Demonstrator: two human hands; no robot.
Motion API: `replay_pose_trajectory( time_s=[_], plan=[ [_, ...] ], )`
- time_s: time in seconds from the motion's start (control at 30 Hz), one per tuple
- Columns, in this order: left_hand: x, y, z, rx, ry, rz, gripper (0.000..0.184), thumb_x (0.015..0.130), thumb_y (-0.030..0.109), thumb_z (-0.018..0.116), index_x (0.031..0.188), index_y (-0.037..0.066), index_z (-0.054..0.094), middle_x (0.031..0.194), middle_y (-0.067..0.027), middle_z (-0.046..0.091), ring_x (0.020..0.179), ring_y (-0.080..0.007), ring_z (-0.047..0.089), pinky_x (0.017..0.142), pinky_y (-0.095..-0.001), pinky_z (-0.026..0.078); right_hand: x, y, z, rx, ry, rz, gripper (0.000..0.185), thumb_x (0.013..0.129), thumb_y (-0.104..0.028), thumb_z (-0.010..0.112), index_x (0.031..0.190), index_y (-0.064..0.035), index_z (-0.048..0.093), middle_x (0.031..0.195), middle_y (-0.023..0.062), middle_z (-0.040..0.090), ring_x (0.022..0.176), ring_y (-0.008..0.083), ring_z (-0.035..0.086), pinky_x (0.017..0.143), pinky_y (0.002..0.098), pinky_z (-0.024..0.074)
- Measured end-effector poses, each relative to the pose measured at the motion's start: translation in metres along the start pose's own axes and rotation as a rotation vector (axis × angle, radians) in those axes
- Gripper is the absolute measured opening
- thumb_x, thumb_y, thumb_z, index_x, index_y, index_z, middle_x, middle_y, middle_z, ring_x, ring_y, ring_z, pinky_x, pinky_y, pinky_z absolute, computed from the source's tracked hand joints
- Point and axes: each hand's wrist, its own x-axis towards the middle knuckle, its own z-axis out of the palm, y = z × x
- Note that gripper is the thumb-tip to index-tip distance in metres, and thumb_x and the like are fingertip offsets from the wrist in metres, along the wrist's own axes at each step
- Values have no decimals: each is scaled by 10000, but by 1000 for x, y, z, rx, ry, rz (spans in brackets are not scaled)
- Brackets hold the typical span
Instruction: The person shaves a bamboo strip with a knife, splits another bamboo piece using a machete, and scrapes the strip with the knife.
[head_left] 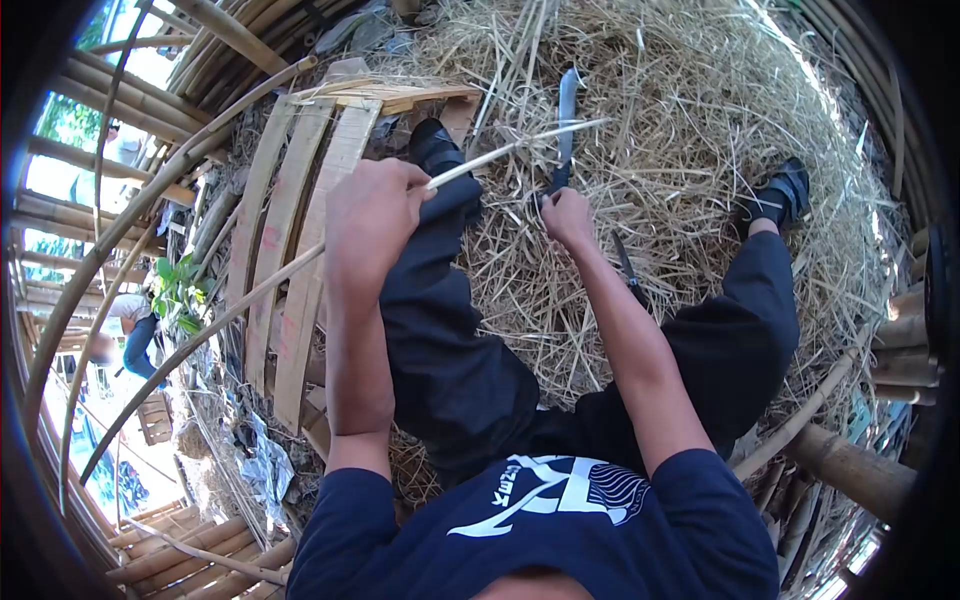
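Observation:
My left hand (375, 215) is closed around a long, thin bamboo strip (475, 163). One end of the strip points away to the upper right, and the other runs back past my left forearm to the lower left. My right hand (567, 217) grips the dark handle of a machete (567, 105), whose blade points away from me. The strip's far part crosses the blade in view; whether they touch I cannot tell. A second knife (625, 262) with a dark handle lies on the shavings beside my right forearm, close to my right leg.
Pale bamboo shavings (700, 130) cover the ground between and beyond my feet. A slatted wooden crate (290, 230) stands left of my left leg. Bamboo poles (850, 470) lie at the right. Behind the bamboo railing at the left, another person (138, 335) is partly visible.

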Motion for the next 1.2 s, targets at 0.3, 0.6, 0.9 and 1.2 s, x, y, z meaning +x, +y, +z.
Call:
replay_pose_trajectory(
  time_s=[0.3,0.6,0.9,1.2],
  plan=[
    [-6,-17,9,-85,-27,-30,153,763,186,716,895,112,739,862,-101,689,829,-286,653,742,-377,513,77,20,42,-245,-89,159,574,801,-364,667,1212,2,505,1166,219,611,1064,377,604,921,451,480],
    [-6,-27,-1,-135,37,-76,158,742,139,724,897,110,743,838,-98,677,805,-273,658,727,-367,499,66,18,31,104,83,277,733,677,-422,742,1146,95,516,1140,255,607,1073,365,596,956,415,451],
    [-18,-41,-28,-5,114,-80,181,741,181,741,912,119,747,844,-112,678,789,-281,657,710,-371,488,-15,16,-6,1569,-316,403,182,709,-10,481,864,34,396,646,144,491,523,288,578,484,404,532],
    [-29,-11,-68,255,-4,-31,115,769,171,706,863,120,749,837,-136,689,764,-290,669,689,-395,514,-159,-14,-72,701,225,119,322,729,-57,566,1020,18,451,665,113,572,506,194,580,489,337,479]
  ],
)
